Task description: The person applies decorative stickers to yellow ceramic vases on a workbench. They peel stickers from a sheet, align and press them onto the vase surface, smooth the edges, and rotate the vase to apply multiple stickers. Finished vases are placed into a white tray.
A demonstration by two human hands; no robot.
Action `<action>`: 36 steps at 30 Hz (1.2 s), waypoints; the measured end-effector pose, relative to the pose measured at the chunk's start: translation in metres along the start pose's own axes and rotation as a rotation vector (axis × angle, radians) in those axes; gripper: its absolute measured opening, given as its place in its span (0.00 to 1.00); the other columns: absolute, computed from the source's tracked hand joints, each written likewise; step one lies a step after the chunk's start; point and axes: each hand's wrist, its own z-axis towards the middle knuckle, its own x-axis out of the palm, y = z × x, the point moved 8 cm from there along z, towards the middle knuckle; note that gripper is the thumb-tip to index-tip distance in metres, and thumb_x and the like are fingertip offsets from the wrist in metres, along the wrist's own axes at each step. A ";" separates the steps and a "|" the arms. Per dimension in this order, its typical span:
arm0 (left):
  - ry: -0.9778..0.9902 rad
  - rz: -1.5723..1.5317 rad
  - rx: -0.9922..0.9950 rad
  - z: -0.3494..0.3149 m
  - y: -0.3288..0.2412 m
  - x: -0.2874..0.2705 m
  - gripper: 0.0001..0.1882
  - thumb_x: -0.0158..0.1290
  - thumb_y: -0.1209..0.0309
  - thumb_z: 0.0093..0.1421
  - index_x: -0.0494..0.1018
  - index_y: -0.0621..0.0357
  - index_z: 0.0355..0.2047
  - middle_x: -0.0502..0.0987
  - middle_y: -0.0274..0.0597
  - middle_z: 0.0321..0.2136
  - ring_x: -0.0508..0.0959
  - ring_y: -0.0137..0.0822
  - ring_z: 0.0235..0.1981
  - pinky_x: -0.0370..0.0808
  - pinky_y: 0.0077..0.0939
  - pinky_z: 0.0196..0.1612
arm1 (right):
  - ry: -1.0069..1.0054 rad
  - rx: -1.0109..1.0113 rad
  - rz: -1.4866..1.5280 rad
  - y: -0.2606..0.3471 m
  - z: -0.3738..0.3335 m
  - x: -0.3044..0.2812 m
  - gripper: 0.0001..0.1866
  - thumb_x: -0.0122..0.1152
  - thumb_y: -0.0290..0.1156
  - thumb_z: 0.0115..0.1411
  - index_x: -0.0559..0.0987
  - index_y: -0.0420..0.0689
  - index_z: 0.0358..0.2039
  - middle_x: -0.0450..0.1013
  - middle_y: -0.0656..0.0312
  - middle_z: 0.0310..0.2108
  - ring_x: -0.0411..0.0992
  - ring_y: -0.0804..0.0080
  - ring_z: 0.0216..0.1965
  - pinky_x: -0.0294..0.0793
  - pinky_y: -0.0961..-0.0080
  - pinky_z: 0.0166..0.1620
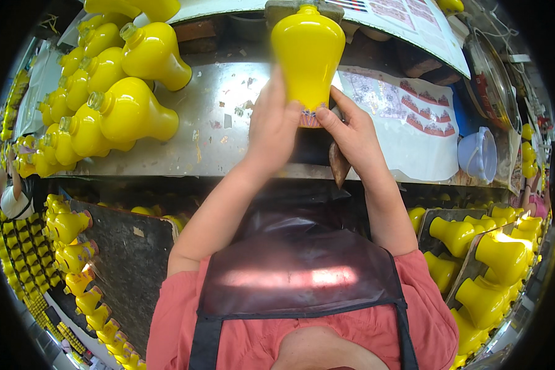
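Fingers (345,103) of left hand (271,126) and right hand (359,132) are loosely closed on the yellow vase (308,58), its lower patterned band (309,119) apparently being smoothed, even pressure seemingly needed next.

- Before you runs a workbench (216,102) with a scuffed, flecked metal top, where light glares off the bare surface.
- At the bench's far side, a white panel (441,48) slants across your view, with dark space beneath it and a brown block (200,29) under its left part.
- Down to your left, a dark, worn board (129,259) stands below bench level.
- Beyond it, at your far left, bright light shows near the curved rim; the floor is hard to make out.
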 end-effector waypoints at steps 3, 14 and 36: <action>0.003 0.005 -0.003 0.000 0.000 0.001 0.35 0.40 0.64 0.75 0.46 0.67 0.77 0.55 0.59 0.74 0.55 0.53 0.75 0.49 0.42 0.76 | -0.022 -0.028 -0.007 0.003 0.001 0.000 0.34 0.66 0.44 0.65 0.73 0.40 0.67 0.82 0.52 0.44 0.76 0.75 0.41 0.76 0.75 0.48; -0.001 0.021 -0.043 -0.001 0.001 0.002 0.35 0.39 0.63 0.75 0.46 0.67 0.77 0.56 0.60 0.74 0.56 0.54 0.75 0.51 0.41 0.76 | -0.090 0.009 -0.080 0.005 -0.001 0.003 0.33 0.65 0.46 0.63 0.76 0.42 0.64 0.80 0.54 0.29 0.79 0.70 0.29 0.78 0.72 0.40; -0.004 0.084 0.021 -0.005 -0.003 0.003 0.34 0.42 0.65 0.75 0.47 0.69 0.76 0.59 0.60 0.70 0.61 0.54 0.71 0.55 0.41 0.73 | 0.020 -0.007 -0.021 0.000 -0.001 0.000 0.30 0.62 0.41 0.69 0.72 0.43 0.68 0.82 0.55 0.40 0.77 0.77 0.37 0.77 0.76 0.45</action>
